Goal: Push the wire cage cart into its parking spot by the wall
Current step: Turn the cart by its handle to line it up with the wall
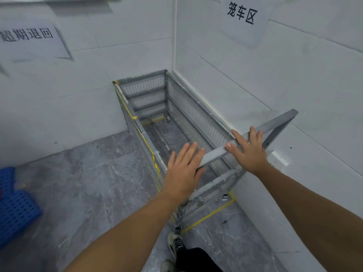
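Note:
The grey wire cage cart [149, 95] stands in the room's corner, its far end against the back wall and its right side along the right wall. It sits inside a rectangle of yellow floor tape [211, 214]. A grey bar [218, 153] lies across the cart's near top and sticks out toward the right wall. My left hand [183, 171] rests flat on the bar's near end, fingers spread. My right hand [248, 151] lies flat on the bar further right, fingers apart. Neither hand is closed around it.
White tiled walls meet in the corner; a paper sign [242, 13] hangs on the right wall and another sign [27, 35] on the left. Blue perforated plastic crates [14, 211] lie on the grey marble floor at the left. My shoe [175, 245] stands just behind the cart.

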Available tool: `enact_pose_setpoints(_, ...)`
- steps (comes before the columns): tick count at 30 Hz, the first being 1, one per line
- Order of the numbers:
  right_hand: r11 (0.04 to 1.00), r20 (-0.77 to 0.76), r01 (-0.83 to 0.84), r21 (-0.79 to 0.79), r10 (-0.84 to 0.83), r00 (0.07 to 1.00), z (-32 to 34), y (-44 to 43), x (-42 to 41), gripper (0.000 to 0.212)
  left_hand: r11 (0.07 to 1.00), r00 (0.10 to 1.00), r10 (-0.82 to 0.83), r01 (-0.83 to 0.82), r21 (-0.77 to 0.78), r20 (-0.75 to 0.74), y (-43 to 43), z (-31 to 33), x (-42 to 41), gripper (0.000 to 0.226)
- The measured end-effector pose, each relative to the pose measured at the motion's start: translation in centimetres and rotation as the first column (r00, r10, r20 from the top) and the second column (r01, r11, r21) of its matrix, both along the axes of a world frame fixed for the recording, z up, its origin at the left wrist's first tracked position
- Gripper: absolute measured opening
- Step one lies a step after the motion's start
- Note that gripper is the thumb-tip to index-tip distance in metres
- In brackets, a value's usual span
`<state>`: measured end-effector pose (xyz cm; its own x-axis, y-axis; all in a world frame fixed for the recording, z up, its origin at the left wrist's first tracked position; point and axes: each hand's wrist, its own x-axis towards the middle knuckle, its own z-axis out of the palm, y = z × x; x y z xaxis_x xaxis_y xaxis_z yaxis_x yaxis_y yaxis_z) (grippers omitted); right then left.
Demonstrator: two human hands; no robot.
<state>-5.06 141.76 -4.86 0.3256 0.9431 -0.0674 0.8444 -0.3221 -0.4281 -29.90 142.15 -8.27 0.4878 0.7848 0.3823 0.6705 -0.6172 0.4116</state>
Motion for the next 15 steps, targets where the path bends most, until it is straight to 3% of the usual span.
enact_pose_setpoints(6,0.998,0.037,0.019,-0.058,-0.017,0.999,0.9,0.3,1.7,0.079,0.997,0.999,-0.029,0.030,-0.075,0.019,0.0,-0.2,1.9,0.046)
enact_pose_setpoints(15,0.997,-0.071,0.070,0.038,-0.068,0.995,0.2,0.4,0.9,0.072,0.992,0.999,-0.037,0.038,-0.119,0.015,0.0,0.4,1.5,0.048)
